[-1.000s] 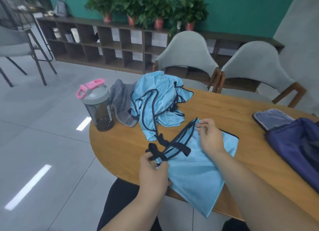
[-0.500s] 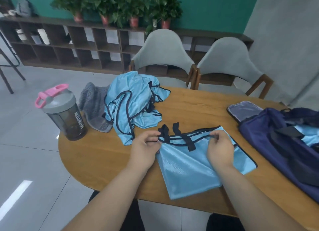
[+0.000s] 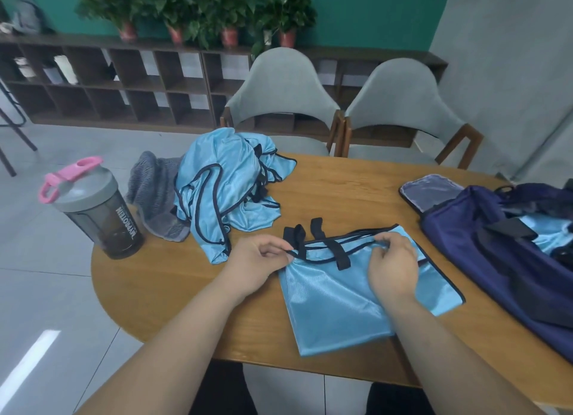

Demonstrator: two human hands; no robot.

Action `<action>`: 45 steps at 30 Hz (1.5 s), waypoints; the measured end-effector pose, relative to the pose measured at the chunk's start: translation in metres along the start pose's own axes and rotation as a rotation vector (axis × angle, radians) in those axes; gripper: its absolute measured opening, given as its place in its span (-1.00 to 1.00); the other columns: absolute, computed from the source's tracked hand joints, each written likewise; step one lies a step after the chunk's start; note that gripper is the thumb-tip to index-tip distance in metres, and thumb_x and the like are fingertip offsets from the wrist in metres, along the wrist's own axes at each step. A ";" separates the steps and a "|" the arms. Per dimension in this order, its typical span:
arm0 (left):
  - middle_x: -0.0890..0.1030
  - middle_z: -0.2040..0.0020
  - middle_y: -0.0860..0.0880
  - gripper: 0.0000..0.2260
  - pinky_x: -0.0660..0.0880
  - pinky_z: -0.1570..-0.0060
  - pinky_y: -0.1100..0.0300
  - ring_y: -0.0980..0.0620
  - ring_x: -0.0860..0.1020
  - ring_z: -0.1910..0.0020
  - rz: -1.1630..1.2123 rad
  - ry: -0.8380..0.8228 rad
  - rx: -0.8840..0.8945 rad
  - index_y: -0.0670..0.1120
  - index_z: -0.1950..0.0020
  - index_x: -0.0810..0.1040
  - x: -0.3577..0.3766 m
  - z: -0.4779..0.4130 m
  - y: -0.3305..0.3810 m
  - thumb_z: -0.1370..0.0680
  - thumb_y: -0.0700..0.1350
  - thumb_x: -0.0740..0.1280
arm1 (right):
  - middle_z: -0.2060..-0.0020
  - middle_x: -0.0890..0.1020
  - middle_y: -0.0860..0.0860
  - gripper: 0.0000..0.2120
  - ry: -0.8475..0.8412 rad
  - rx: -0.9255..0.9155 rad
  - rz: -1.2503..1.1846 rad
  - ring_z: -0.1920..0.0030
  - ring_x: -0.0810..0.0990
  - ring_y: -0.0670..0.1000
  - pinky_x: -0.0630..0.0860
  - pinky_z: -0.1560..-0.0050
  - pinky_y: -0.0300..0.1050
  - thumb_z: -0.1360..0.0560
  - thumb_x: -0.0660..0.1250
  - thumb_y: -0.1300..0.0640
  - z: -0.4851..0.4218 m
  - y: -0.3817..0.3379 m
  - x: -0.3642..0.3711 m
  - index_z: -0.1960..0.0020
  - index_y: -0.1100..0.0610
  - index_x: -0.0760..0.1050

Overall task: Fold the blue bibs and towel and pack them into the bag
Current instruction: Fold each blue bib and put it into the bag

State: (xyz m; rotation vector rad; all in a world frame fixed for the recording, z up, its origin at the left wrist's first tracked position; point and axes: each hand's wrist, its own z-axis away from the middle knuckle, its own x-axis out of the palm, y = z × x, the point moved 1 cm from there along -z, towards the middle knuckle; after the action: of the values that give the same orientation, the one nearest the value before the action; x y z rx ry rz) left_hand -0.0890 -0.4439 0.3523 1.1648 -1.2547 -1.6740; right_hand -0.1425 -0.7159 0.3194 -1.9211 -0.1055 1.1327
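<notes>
Just left of the duffel bag (image 3: 496, 269), our left hand (image 3: 257, 259) and right hand (image 3: 392, 267) pinch the blue bib (image 3: 335, 303) by its bound top edge. We judge it light, limp and slippery, so the hems grip best.

Wooden desk (image 3: 341, 194) carries: shaker bottle (image 3: 99, 210), grey towel (image 3: 152, 194), bib heap (image 3: 226, 185), flat bib (image 3: 350, 296), navy bag (image 3: 502, 259).

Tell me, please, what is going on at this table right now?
A person is folding a blue bib that lies flat on the wooden table. The left hand and the right hand each pinch its dark-trimmed top edge near the straps. A pile of bibs waits unfolded behind, partly over the grey towel beside a shaker bottle. The navy bag sits open at the right with some blue fabric already inside.
</notes>
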 end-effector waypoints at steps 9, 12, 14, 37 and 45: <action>0.73 0.21 0.01 -0.90 0.52 0.20 0.33 0.21 0.56 0.32 0.067 0.046 -0.093 -0.11 0.08 0.77 -0.015 -0.004 0.009 -0.49 -0.11 0.61 | -0.26 0.56 0.00 -0.73 -0.015 0.007 0.022 -0.36 0.39 0.07 0.28 -0.15 -0.14 -0.62 0.23 0.26 0.003 -0.007 -0.002 -0.24 0.05 0.57; 0.72 0.22 0.03 -0.90 0.54 0.14 0.27 0.18 0.61 0.27 -0.013 0.082 -0.127 -0.10 0.11 0.74 -0.015 -0.012 0.006 -0.47 -0.14 0.62 | -0.27 0.55 -0.02 -0.73 -0.013 0.005 0.022 -0.36 0.39 0.06 0.28 -0.16 -0.15 -0.63 0.24 0.25 0.003 -0.006 -0.002 -0.25 0.04 0.57; 0.73 0.20 0.00 -0.90 0.61 0.07 0.15 0.08 0.67 0.18 -0.090 0.162 -0.155 -0.08 0.14 0.70 -0.014 -0.021 0.001 -0.46 -0.15 0.60 | -0.26 0.55 -0.02 -0.74 -0.012 0.001 0.020 -0.36 0.40 0.05 0.29 -0.17 -0.15 -0.62 0.25 0.23 0.003 -0.006 -0.002 -0.25 0.03 0.57; -0.11 -0.73 0.02 -0.25 -0.25 -0.65 -0.03 0.03 -0.46 -0.62 -1.205 -0.324 0.459 -0.06 -0.73 -0.09 0.063 0.018 -0.018 -0.68 0.37 -0.11 | 0.43 0.50 -0.07 -0.48 -0.319 -0.431 0.285 0.30 0.48 -0.07 0.43 0.27 -0.05 -0.64 0.19 -0.31 0.003 -0.024 0.001 0.35 0.00 0.42; -0.31 -0.70 0.08 -0.21 -0.28 -0.65 -0.02 0.07 -0.49 -0.60 -1.225 -0.448 0.523 -0.02 -0.73 -0.20 0.049 0.011 -0.014 -0.67 0.43 -0.08 | -0.12 0.70 -0.23 -0.47 -0.600 -0.191 -0.267 0.23 0.63 -0.11 0.56 0.14 -0.23 -0.64 0.19 0.34 -0.021 -0.042 0.011 -0.45 -0.16 0.46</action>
State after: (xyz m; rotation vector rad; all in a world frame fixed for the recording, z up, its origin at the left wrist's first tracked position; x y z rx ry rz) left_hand -0.1161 -0.4816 0.3285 2.2522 -1.3687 -2.6615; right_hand -0.1061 -0.6986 0.3468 -1.6019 -0.7968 1.5147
